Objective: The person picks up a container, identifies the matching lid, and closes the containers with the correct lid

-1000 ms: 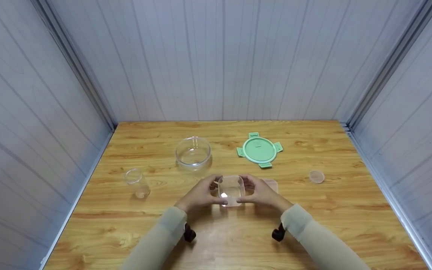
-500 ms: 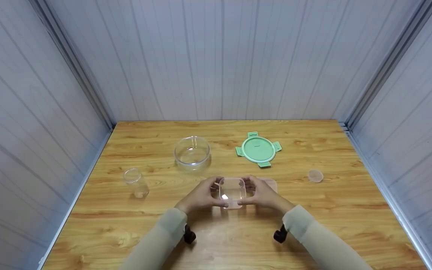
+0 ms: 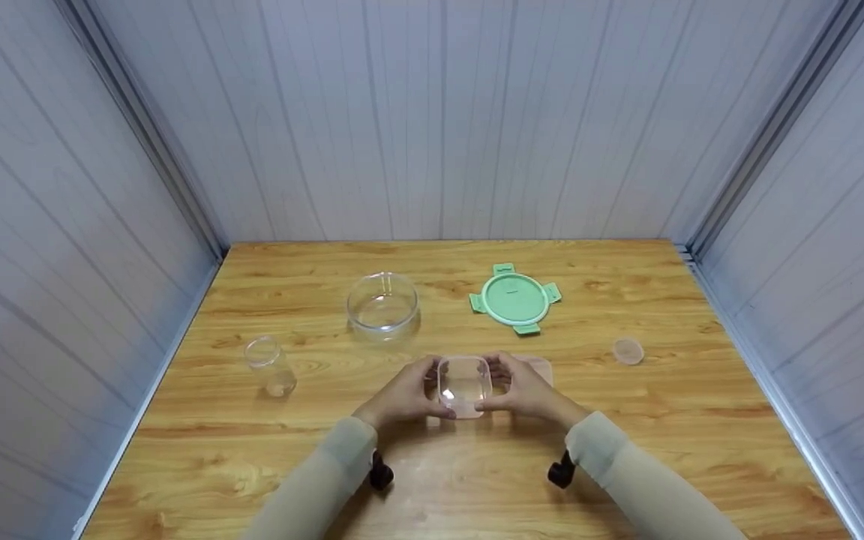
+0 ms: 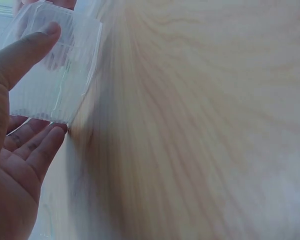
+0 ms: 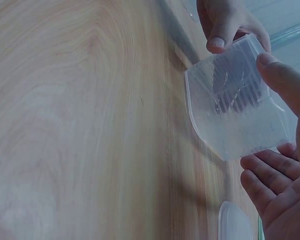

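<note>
Between both hands, in the middle of the head view, is a clear square plastic food container (image 3: 464,386). The left hand (image 3: 408,390) grips its left side, thumb toward the near face and fingers behind. On the opposite side the right hand (image 3: 523,390) holds it the same way. Ribbed walls of the container (image 4: 60,65) show in the left wrist view, with the thumb across them. The right wrist view has the container (image 5: 235,100) tilted close over the table. A pale square lid (image 3: 541,369) lies on the table, partly hidden behind the right hand.
Farther back stand a round glass bowl (image 3: 382,307) and a green round lid with clip tabs (image 3: 516,300). A clear glass (image 3: 271,367) is at the left, and a small round translucent lid (image 3: 628,351) at the right. Panel walls (image 3: 432,120) enclose the wooden table (image 3: 432,495).
The container and both hands have shifted very slightly toward the near edge since one second ago, with the grip unchanged. The whole head view has drifted slightly.
</note>
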`<state>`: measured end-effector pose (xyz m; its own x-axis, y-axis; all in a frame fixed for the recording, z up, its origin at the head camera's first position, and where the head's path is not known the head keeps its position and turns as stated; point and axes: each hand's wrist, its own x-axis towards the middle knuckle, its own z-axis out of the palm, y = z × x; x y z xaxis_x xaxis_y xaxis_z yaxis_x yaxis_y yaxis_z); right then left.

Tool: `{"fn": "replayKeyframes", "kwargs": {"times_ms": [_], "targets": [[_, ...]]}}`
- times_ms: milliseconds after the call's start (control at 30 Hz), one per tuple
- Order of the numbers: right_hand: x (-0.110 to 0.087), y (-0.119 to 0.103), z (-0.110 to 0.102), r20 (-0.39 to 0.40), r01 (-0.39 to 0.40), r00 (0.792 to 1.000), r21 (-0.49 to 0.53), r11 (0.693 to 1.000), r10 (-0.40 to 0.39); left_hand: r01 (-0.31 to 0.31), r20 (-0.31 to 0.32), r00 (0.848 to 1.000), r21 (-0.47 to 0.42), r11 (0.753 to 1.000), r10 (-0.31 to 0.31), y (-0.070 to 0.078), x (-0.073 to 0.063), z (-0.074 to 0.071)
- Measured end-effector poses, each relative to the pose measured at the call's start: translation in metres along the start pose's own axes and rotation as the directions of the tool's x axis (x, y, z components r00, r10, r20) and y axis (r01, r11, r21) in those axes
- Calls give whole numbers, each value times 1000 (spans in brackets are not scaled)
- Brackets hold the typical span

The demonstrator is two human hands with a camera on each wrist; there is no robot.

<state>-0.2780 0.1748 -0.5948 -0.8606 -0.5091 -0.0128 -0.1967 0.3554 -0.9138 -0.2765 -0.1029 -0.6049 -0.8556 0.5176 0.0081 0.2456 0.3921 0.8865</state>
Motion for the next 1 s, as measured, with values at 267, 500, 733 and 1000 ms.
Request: {"fn": "replayKeyframes", "kwargs": {"times_ms": [267, 500, 733, 1000], "targets": [[-2, -1, 1, -9, 23, 1000, -3, 1000, -23, -4, -5, 1000, 3, 1000, 4, -1, -1, 0], [-3, -1, 3, -5, 16, 1000, 15, 1000, -16, -13, -5, 1000, 24, 1000, 13, -4, -2, 1], [-4, -3, 2, -8, -5, 1000, 19, 1000, 6, 1, 6, 1000, 57, 998, -1, -2, 0, -1], [-3, -3, 3, -2, -7, 1000, 16, 1000, 7, 10, 10, 1000, 42, 999, -10, -4, 1, -1]]}}
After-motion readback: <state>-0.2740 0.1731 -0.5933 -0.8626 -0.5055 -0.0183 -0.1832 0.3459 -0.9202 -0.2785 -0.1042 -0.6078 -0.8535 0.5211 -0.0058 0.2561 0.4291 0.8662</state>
